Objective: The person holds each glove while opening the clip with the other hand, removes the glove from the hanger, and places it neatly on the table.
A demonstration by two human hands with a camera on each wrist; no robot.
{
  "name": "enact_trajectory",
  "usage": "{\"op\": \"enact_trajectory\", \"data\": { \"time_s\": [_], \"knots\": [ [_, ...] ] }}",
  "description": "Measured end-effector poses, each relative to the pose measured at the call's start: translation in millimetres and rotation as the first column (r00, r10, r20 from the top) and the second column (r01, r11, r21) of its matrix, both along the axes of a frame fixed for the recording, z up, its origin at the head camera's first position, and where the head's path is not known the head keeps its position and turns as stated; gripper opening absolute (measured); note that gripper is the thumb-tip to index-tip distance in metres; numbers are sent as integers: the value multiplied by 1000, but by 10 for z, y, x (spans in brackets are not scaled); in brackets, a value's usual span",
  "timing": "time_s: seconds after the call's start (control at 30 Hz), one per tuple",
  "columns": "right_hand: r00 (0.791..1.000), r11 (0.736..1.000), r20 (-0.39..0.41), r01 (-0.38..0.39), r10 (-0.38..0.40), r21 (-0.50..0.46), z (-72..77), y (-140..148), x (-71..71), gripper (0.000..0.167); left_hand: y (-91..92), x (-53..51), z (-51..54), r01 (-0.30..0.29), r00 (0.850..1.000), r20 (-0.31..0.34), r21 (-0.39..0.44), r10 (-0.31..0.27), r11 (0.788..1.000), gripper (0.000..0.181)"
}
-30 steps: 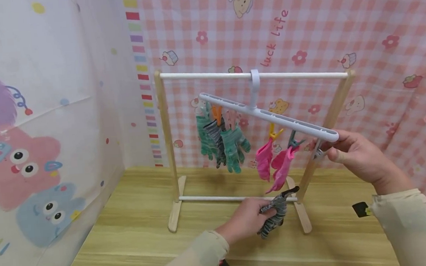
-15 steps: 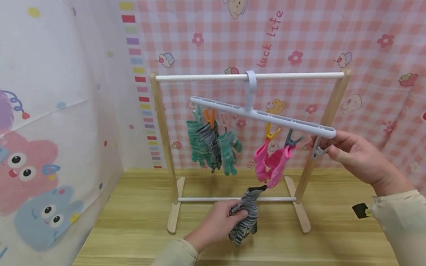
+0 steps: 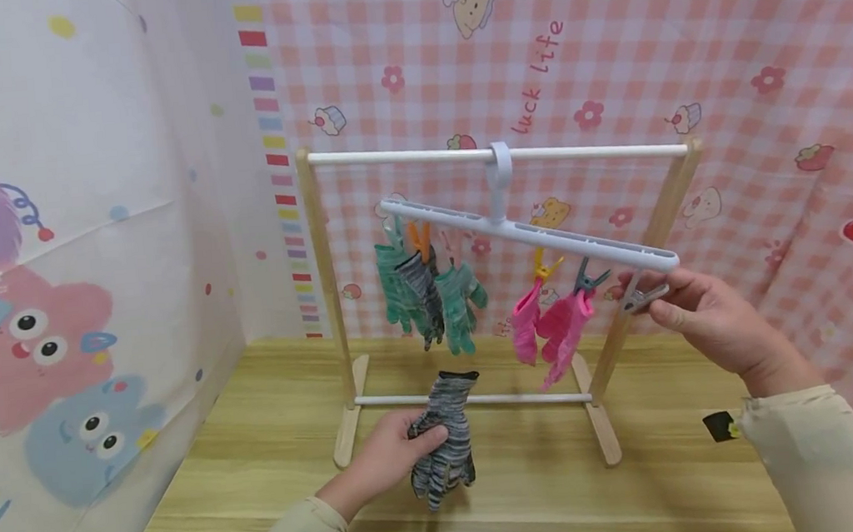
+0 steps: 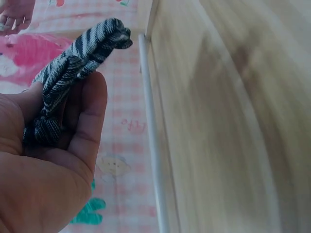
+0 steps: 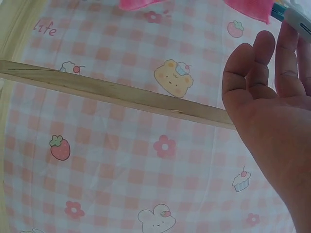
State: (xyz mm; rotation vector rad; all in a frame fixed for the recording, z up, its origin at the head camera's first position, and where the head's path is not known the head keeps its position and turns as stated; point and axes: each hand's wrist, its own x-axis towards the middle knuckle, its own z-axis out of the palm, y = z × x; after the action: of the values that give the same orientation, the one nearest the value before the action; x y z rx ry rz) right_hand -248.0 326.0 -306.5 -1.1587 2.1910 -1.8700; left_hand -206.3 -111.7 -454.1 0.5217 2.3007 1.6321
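Note:
My left hand (image 3: 392, 455) pinches a grey-and-black striped glove (image 3: 451, 418) between thumb and fingers, its dark cuff upward; the left wrist view shows the same glove (image 4: 73, 63) against the fingers. At the low right end of a tilted pale hanger (image 3: 578, 242), my right hand (image 3: 724, 318) holds a grey clip (image 3: 643, 297) with thumb and fingers. Pink gloves (image 3: 569, 330) hang beside it from a yellow clip (image 3: 543, 265) and a dark clip (image 3: 587, 277). Left of the hook hang green gloves (image 3: 459, 301) and a grey glove (image 3: 421, 287).
The hanger hooks over the white top bar (image 3: 403, 157) of a wooden rack standing on the wood-grain table (image 3: 263, 479). A lower white bar (image 3: 535, 398) joins its feet. Behind is a pink checked cloth (image 3: 408, 33), with a cartoon-printed sheet (image 3: 166, 295) at the left.
My left hand has moved left with the striped glove, away from below the pink gloves, and the glove has turned more upright. My right hand stays at the hanger's right end.

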Motion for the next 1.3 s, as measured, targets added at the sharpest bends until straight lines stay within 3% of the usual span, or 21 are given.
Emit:
{"op": "enact_trajectory", "data": {
  "time_s": [0.33, 0.5, 0.67, 0.73, 0.9, 1.03, 1.3],
  "knots": [
    [999, 999, 19, 27, -27, 19, -134, -27, 2, 32, -342, 97, -186, 17, 992, 127, 60, -24, 998, 33],
    [998, 998, 32, 58, -59, 16, -231, -60, 28, 33, -487, 136, -325, -26, 984, 179, 15, 23, 1000, 35],
    [993, 992, 48, 109, -112, 66, -281, -92, 62, 34, -591, 176, -445, -62, 965, 249, -92, 83, 994, 35],
    [990, 986, 40, 134, -139, 95, -290, -107, 70, 33, -623, 184, -489, -49, 956, 284, -97, 75, 994, 35],
    [979, 965, 7, 200, -205, 171, -311, -153, 90, 33, -668, 205, -610, -14, 928, 371, -17, 19, 1000, 31],
    [976, 958, 5, 213, -218, 193, -362, -190, 101, 35, -654, 251, -674, -38, 915, 402, 15, 29, 999, 28],
    [972, 956, 41, 220, -232, 192, -477, -264, 137, 27, -579, 309, -675, -85, 947, 307, -40, 93, 996, 29]
  ]
}}
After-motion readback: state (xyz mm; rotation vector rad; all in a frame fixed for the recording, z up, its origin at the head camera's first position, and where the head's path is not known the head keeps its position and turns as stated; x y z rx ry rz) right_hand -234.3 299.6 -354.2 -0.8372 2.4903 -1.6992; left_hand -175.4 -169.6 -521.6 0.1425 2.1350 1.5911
